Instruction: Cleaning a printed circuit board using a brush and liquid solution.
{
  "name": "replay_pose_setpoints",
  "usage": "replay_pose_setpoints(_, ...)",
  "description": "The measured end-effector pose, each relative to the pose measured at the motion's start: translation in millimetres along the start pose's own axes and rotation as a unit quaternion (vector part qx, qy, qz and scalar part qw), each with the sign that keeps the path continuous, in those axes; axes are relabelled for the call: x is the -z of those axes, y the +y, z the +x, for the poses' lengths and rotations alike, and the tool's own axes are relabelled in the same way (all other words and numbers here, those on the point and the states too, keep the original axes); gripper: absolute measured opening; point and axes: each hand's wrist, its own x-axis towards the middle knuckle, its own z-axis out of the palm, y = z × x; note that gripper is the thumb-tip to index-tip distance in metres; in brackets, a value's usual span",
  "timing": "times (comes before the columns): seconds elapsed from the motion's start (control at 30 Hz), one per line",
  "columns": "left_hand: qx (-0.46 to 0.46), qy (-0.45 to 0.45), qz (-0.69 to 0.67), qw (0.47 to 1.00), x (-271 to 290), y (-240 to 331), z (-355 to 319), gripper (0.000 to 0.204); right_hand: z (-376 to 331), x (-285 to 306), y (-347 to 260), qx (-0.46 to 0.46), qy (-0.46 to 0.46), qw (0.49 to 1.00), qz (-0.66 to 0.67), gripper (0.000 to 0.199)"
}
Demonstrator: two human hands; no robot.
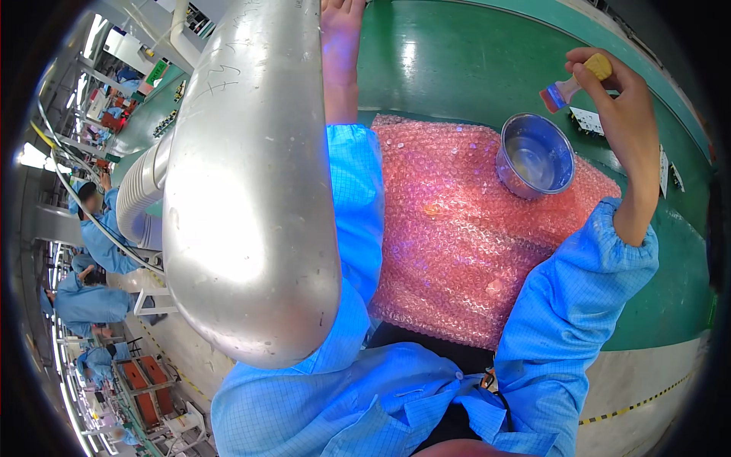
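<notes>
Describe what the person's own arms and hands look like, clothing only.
Both arms wear loose light-blue smock sleeves with a fine grid weave, gathered into elastic cuffs short of the wrist. The left sleeve and right sleeve match. The left hand and right hand are bare: no gloves, and no rings or watch show.

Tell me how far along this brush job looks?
Set up already: a sheet of pink bubble wrap covers the green table, with a steel bowl of clear liquid on it. In hand: the right hand holds a small brush raised above the bowl. The left hand reaches far forward, empty. Circuit boards beyond the bowl lie untouched; none is on the wrap.
</notes>
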Motion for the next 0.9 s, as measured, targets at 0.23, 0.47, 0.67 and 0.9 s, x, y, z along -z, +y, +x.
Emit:
replay_pose_setpoints(0.23,0.034,-0.029,-0.012,0.999,-5,0,0,0.064,1,-3,-2,0.012,0.002,1.000,-0.005,0.023)
replay_pose_setpoints(0.47,0.051,-0.017,-0.069,0.996,-3,6,5,0.061,3,-7,-9,0.044,0.020,0.999,-0.019,0.021)
replay_pose_setpoints(0.67,0.078,0.036,-0.150,0.985,1,-16,4,0.068,1,-5,-16,0.029,-0.016,0.999,-0.044,0.023)
replay_pose_setpoints(0.9,0.069,0.169,-0.154,0.971,4,-56,9,0.045,-1,-28,-47,0.106,-0.034,0.994,-0.007,0.019)
